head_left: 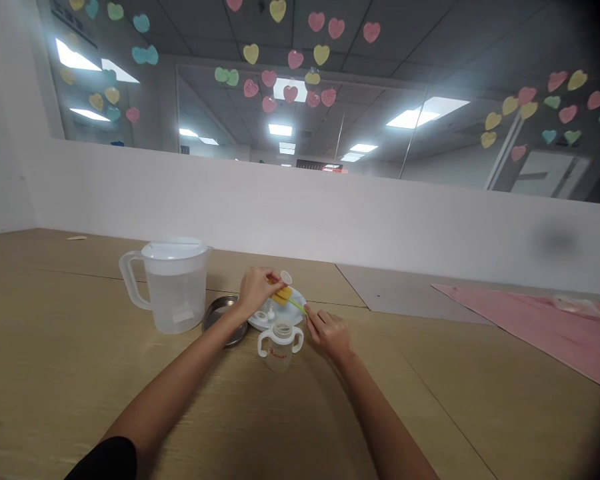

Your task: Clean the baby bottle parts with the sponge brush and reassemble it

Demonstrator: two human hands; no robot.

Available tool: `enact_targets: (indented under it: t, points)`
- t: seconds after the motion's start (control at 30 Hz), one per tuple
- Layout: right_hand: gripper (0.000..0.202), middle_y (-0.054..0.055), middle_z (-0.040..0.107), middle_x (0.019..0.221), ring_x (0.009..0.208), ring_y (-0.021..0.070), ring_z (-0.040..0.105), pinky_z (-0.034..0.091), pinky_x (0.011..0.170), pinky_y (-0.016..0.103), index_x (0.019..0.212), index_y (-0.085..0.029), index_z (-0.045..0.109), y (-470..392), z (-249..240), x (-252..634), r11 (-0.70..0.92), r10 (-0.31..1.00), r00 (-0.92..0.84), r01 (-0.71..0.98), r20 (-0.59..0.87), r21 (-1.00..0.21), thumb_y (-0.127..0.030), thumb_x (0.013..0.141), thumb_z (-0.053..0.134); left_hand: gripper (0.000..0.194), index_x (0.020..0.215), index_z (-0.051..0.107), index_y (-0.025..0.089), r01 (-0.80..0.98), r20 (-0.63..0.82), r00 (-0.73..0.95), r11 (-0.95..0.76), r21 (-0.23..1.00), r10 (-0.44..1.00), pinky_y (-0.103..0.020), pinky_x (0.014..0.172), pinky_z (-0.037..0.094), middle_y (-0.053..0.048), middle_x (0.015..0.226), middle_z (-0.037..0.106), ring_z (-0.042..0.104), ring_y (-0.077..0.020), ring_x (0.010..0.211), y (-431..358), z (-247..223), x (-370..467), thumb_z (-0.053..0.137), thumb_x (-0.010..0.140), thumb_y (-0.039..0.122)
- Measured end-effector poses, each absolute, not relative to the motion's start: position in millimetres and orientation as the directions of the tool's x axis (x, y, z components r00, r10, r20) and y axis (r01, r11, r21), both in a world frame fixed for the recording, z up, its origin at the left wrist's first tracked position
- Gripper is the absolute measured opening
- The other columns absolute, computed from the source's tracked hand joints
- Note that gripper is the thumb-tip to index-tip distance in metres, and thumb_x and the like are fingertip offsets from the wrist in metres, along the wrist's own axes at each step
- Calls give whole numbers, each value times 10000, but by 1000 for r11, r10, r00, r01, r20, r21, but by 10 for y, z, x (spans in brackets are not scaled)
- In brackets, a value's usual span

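Standing nearest on the wood-toned tabletop (215, 420): an uncapped two-handled training bottle (279, 353), upright, with red lettering on its front. Keep both wrists clear of its handles to avoid tipping. Just beyond, at right: right hand (327, 335), fingertips gripping the green handle of the yellow sponge brush (281, 295), sponge head directed left above the white plate (294, 316). At left: left hand (255, 291), thumb and fingers pinching the clear round part (286, 277), close to the sponge. Contact between sponge and part: cannot tell from this view. When applying the sponge, preferably steady the part over the plate, rotate the brush and press lightly; avoid hard pushing, for risk of springing the part loose. Avoid disturbing the small bottle fittings (267, 313) on the plate. Farther left, lift the forearm clear of the round steel dish (217, 317) and the lidded plastic pitcher (175, 293).
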State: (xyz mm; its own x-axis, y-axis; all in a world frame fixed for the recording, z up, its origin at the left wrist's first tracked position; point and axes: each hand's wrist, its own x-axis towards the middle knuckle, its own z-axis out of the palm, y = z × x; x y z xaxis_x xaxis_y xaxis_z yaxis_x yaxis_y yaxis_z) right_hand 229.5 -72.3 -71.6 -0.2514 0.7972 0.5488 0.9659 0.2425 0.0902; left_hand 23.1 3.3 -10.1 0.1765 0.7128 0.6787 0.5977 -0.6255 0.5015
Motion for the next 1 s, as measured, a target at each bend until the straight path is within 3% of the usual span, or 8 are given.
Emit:
enact_targets:
  t: [0.13,0.23,0.33,0.4,0.5,0.57,0.83,1.0]
  points:
    - [416,99,663,811,762,157,594,370,666,225,1205,-199,596,-693,-729,2273,195,799,-179,980,574,35,-313,934,301,213,768,729,205,531,611,261,-640,556,748,-253,694,431,-29,815,726,640,-180,773,60,-99,203,654,721,398]
    - [406,97,684,904,754,155,609,371,631,221,1191,-197,602,-663,-731,2257,78,780,10,990,625,-113,-316,931,314,237,841,735,211,528,608,270,-643,555,747,-246,680,413,-37,876,725,635,-186,799,85,-82,156,609,766,396]
    - [415,83,698,938,745,152,623,371,594,211,1143,-191,626,-651,-730,2257,12,678,180,967,713,-256,-347,933,303,290,837,726,187,580,601,253,-616,533,758,-237,617,371,-41,794,713,602,-165,703,103,-62,107,526,826,397]
    - [415,75,708,890,723,142,629,374,584,203,1102,-182,647,-653,-738,2245,94,587,132,969,798,-229,-358,934,311,343,783,708,161,609,591,286,-619,495,754,-231,589,335,-39,710,684,562,-148,643,108,-54,87,462,862,385]
    - [376,65,710,784,624,104,618,369,568,189,1062,-171,671,-656,-758,2196,245,468,-79,968,880,-44,-330,934,355,358,713,667,138,627,567,348,-635,452,747,-226,569,297,-45,686,649,526,-136,620,104,-49,84,421,876,340]
    - [357,63,707,752,581,90,607,359,547,187,1056,-170,674,-653,-768,2167,251,431,-127,968,893,16,-311,935,369,355,693,645,137,626,558,372,-644,439,742,-225,558,280,-44,684,632,510,-132,609,90,-39,90,411,876,331]
    - [385,71,719,805,581,115,611,301,497,213,1050,-173,674,-614,-783,2260,91,505,19,993,863,-76,-322,936,338,371,702,651,139,650,525,414,-645,402,744,-218,536,274,-7,600,586,481,-121,576,-8,155,-64,431,852,397]
    - [368,78,716,805,573,118,596,274,492,227,1049,-170,672,-603,-797,2249,105,559,12,991,829,-85,-316,922,360,245,796,679,130,856,318,318,-415,309,893,-218,564,350,-74,719,669,574,-146,634,47,243,-338,500,807,298]
